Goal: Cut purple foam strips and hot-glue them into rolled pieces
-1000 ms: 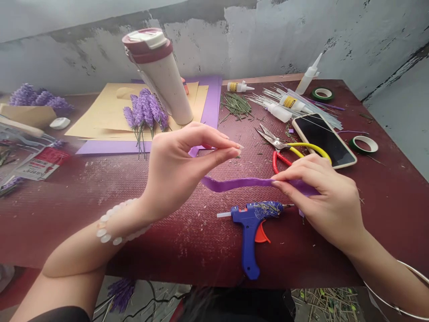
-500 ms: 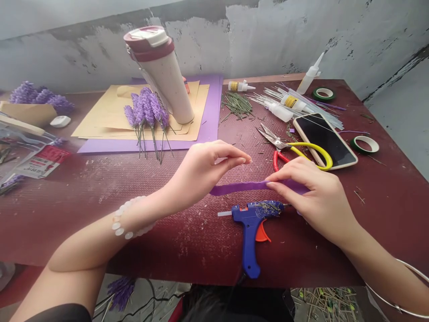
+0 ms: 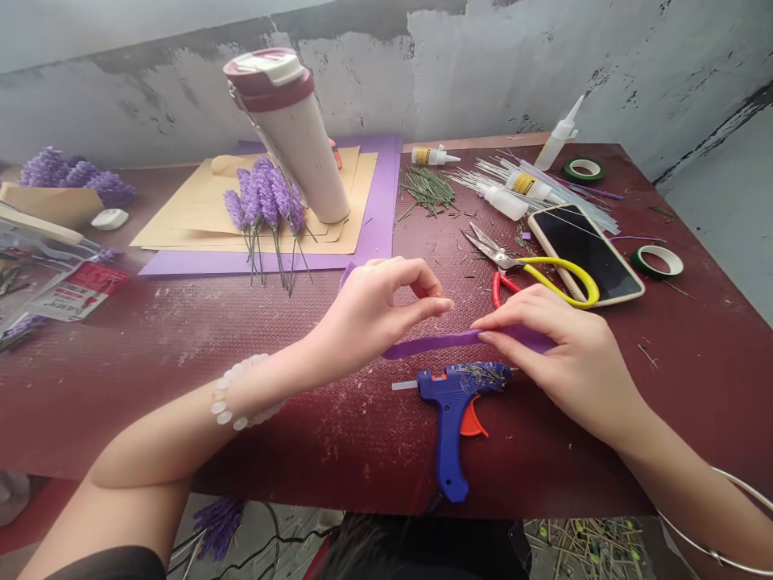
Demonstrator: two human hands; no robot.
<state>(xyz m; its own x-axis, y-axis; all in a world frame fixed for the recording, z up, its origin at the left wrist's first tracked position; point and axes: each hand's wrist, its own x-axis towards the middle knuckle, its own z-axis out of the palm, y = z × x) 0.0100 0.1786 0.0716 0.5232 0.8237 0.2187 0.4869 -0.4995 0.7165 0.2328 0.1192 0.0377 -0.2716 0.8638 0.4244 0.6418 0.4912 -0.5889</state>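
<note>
Ribbon (image 3: pixel 431 344), purple and narrow, is pinched between the thumb and forefinger of the right hand (image 3: pixel 564 354), just beyond the blue glue gun (image 3: pixel 450 403). Another stretch is partly hidden behind the left hand (image 3: pixel 374 310), whose thumb and forefinger are bent toward each other, tips close together; whether anything is gripped by them cannot be told. The left hand is held beyond the glue gun and to its left, back upward, forearm angled in from the near left. The right is arched at the gun's right, forearm slanted in from the near right.

Beyond the gun, to the right, a slim nozzle bottle (image 3: pixel 559 145) is stood upright, its fill unclear. Beyond the gun, to the left, a tumbler (image 3: pixel 305 153) is closed by a maroon-and-white lid (image 3: pixel 269 76), its contents hidden. Well left of the gun, purple flower heads (image 3: pixel 45 169) are partly enclosed by a brown paper wrap (image 3: pixel 48 205).
</note>
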